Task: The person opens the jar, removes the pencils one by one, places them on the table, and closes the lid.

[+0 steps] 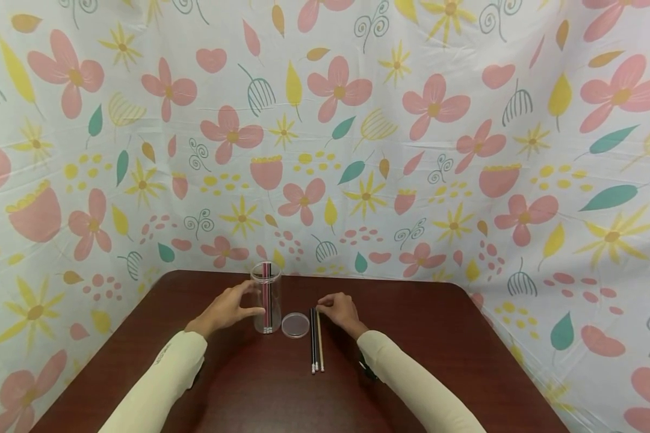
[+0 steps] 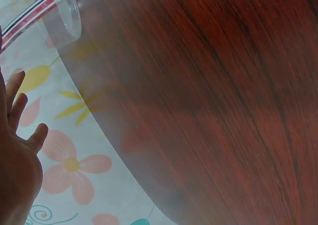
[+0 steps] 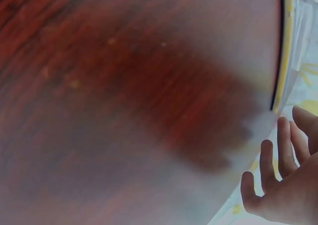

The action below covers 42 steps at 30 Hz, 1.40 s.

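Observation:
A tall clear jar (image 1: 259, 300) stands upright toward the back of the table, with several black and pink-red pencils (image 1: 267, 294) inside. My left hand (image 1: 226, 308) holds the jar from its left side, thumb across the front; its other fingers are partly hidden. To the jar's right lies a round clear lid (image 1: 295, 325). Beyond the lid, black pencils (image 1: 313, 343) and one yellow pencil (image 1: 320, 343) lie side by side, white eraser ends toward me. My right hand (image 1: 341, 311) is at the far end of the yellow pencil; in the right wrist view its fingers are loosely bent, just short of the tip.
All of this is on a dark reddish-brown wooden table (image 1: 281, 391) with rounded far corners. A white cloth (image 1: 325, 150) printed with flowers and leaves hangs behind the table and along its sides.

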{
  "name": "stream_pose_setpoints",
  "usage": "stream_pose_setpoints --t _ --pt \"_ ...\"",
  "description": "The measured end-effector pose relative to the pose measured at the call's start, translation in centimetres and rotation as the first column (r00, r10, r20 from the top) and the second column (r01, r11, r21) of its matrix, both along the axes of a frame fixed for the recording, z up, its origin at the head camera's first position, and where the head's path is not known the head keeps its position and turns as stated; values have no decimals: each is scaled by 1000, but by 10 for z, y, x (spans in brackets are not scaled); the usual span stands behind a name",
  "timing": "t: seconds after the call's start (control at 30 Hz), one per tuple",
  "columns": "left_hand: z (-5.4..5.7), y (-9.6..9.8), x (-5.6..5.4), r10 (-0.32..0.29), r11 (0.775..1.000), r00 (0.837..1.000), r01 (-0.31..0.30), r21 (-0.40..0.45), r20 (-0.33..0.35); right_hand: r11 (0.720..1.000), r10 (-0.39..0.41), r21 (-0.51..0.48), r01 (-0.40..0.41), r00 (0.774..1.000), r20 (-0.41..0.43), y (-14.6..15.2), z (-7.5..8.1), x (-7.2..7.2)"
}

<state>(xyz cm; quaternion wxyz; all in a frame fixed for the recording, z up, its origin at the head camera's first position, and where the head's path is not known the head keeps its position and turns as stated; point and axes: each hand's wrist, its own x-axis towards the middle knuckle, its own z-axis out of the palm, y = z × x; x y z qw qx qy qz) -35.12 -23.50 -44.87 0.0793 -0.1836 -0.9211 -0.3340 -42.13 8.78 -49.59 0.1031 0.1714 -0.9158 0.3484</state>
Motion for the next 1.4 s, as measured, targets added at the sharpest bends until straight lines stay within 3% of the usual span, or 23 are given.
stream_pose_setpoints --t 0.43,0.7,0.97,1.17,1.4 --pt "0 -1 0 8 1000 1000 -8 -5 8 995 86 -41 -90 992 -92 -8 33 -3" --pt "-1 -2 -2 -9 1000 1000 9 -9 -7 988 137 -66 -143 986 -93 -27 69 -1" --pt "-2 -2 -3 -4 1000 1000 4 -15 -15 983 168 -54 -178 974 -149 -47 97 0" --pt "-1 -1 -1 -2 1000 1000 1 -13 -11 985 165 -31 -172 972 -166 -62 113 1" --pt "0 -1 -2 -7 1000 1000 7 -10 -14 983 173 -20 -184 954 -243 -76 124 1"
